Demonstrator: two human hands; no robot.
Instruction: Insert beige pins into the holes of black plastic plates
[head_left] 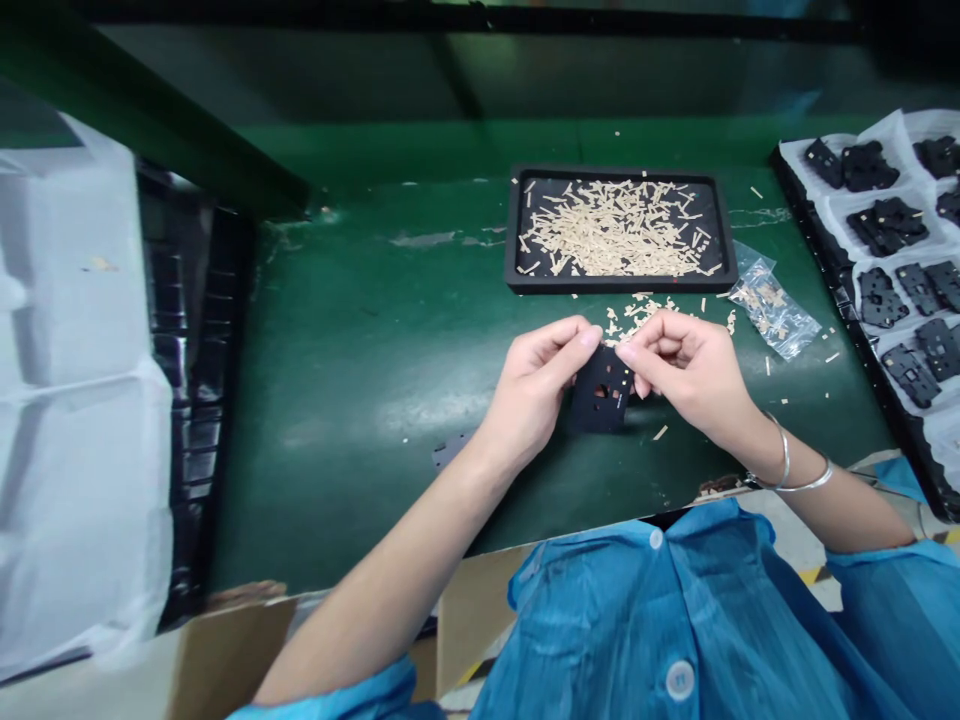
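Between my hands is a flat black plate (600, 400) with cut-out holes, held up over the green table. My left hand (551, 365) pinches its upper left edge between thumb and fingers. At the upper right corner, the thumb and fingertips of my right hand (679, 365) are pressed together against the plate. Whether a small strip is in those fingertips I cannot make out. Just beyond my fingers lies a loose heap of small beige pieces (645, 308). Another dark flat part (450, 450) lies on the table, partly hidden by my left forearm.
A black tray (514, 235) full of beige strips stands behind my hands. Beside it lies a clear plastic bag (787, 325) of small pieces. At right, a lined tray (847, 290) holds several black parts. White padded sheets (82, 400) cover a black tray at left.
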